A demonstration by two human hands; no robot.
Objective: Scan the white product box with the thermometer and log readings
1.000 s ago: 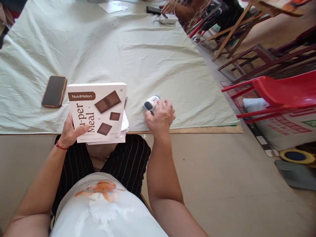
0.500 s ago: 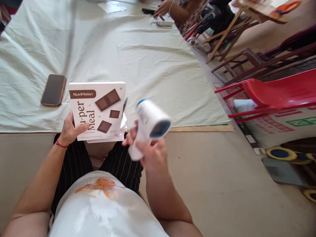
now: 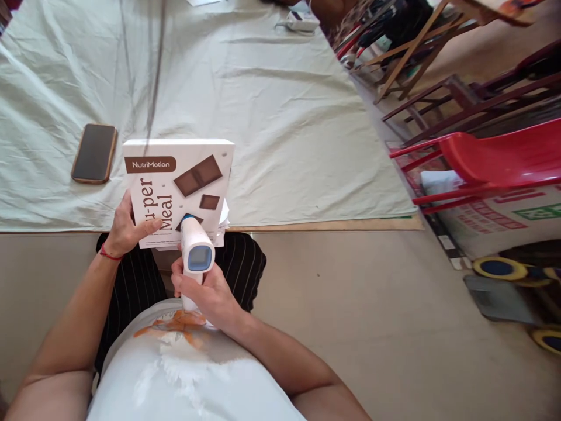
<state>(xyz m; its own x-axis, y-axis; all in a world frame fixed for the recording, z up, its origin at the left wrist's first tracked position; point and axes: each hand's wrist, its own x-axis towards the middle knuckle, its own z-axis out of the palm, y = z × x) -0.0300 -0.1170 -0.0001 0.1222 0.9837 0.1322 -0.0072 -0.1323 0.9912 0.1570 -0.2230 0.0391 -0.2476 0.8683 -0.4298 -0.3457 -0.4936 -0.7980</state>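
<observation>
A white box (image 3: 188, 175) printed "NutriMotion" with brown chocolate pieces is tilted up at the table's near edge. My left hand (image 3: 125, 228) grips its lower left side, thumb across the front. In my right hand (image 3: 208, 286) is a white infrared thermometer (image 3: 197, 240), fingers wrapped round its handle. Its blue-rimmed nose is directed at the box's lower front and overlaps it in view; whether they touch I cannot tell. The small screen on its back faces me. Some white papers (image 3: 223, 219) show behind the box's right edge.
A phone (image 3: 94, 153) lies on the cloth-covered table (image 3: 298, 134) left of the box. At the far edge sits a small white device (image 3: 301, 22) beside another person's arm. A red plastic chair (image 3: 499, 158) and a folding wooden stand (image 3: 412, 52) are on the right.
My right hand has brought the thermometer leftward and turned its nose to the box, with the screen now facing me. The left hand keeps its hold on the box.
</observation>
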